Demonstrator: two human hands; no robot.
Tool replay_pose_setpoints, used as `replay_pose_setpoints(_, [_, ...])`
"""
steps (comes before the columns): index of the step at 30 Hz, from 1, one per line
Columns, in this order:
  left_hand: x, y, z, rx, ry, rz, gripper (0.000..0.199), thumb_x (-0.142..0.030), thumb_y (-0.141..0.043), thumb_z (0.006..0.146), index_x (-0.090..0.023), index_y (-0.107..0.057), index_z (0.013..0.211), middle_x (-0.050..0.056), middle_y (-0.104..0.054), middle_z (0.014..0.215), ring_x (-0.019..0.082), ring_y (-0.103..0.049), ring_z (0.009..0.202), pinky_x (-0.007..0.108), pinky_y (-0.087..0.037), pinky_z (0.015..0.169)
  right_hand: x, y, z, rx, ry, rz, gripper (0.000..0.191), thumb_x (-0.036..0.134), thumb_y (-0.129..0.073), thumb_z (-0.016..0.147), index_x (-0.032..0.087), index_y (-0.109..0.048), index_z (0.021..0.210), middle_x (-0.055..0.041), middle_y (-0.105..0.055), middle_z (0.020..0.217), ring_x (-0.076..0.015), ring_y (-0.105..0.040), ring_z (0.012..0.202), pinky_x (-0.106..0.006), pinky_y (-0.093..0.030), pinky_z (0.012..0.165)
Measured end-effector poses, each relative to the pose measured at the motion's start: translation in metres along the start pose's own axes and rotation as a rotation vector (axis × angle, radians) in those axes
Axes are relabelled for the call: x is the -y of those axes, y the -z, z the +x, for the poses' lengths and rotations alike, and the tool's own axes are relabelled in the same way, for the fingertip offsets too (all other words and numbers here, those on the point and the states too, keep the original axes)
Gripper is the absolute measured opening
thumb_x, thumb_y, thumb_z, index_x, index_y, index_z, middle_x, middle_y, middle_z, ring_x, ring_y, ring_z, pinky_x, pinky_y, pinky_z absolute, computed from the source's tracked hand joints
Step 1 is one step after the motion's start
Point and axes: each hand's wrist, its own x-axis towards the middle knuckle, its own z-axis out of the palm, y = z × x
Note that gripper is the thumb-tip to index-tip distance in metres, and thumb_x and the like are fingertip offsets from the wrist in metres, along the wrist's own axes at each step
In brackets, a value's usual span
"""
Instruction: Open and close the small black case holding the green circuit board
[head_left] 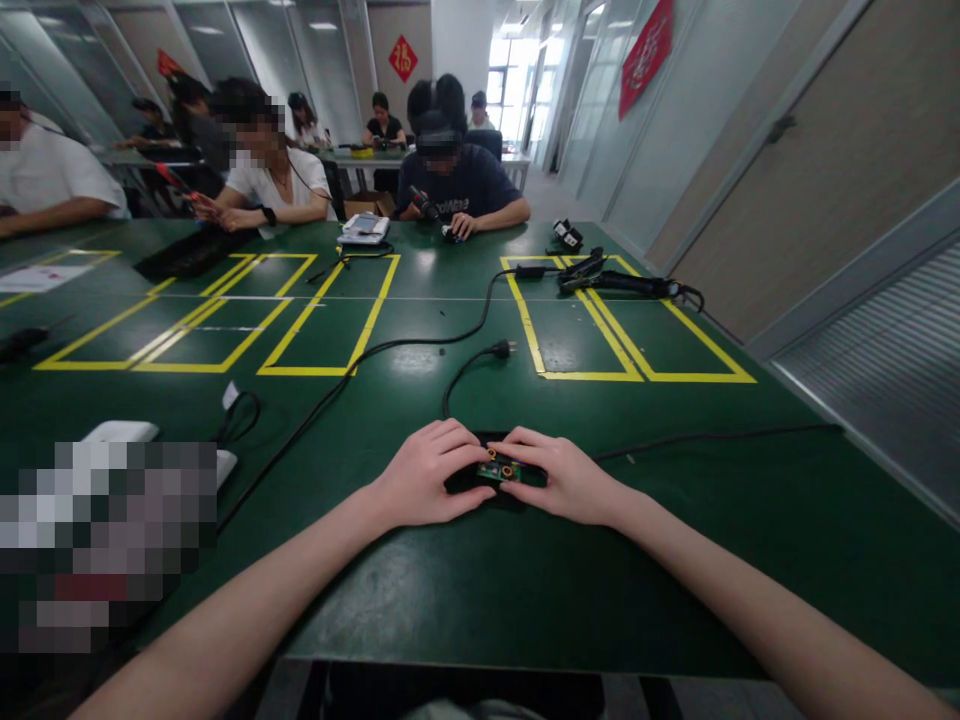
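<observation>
A small green circuit board [491, 472] with copper-coloured ring coils sits at the middle of the table's near part, on or in a dark base. My left hand [435, 472] is closed around its left end, thumb in front and fingers behind. From the other side, my right hand [568, 478] grips the right end between thumb and fingers. The fingers hide both ends of the board. Just beyond my hands lies a black power plug [501, 349], whose cord runs back towards the dark base; the join is hidden.
A long black cable [397, 343] crosses the green table [420, 600]. Yellow tape [592, 377] marks rectangles on it. Black tools or cords [619, 284] lie at the far right. Across the table, a person in a dark shirt [480, 185] holds a power driver [426, 204].
</observation>
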Motion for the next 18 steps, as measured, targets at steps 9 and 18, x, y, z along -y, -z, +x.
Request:
replay_pose_setpoints(9, [0.004,-0.003,-0.001,0.104,0.131,-0.038,0.036,-0.03,-0.067,0.091,-0.019,-0.062,0.125,0.01,-0.068,0.119,0.026,-0.062,0.111,0.042,-0.05,0.098,0.001,0.003,-0.001,-0.043,0.025,-0.096,0.035,0.033,-0.05,0.103,0.023,-0.065,0.133,-0.0091,-0.069,0.115,-0.0192,-0.071,0.091,-0.031,-0.059,0.078])
replay_pose_setpoints(18, [0.002,-0.001,0.003,0.191,0.215,-0.073,0.029,-0.028,-0.066,0.09,-0.021,-0.065,0.118,0.008,-0.072,0.112,0.026,-0.061,0.112,0.043,-0.05,0.097,-0.008,0.012,-0.001,-0.202,0.109,0.062,0.011,0.024,-0.056,0.1,0.021,-0.066,0.099,-0.0079,-0.07,0.101,-0.0181,-0.07,0.088,-0.029,-0.057,0.075])
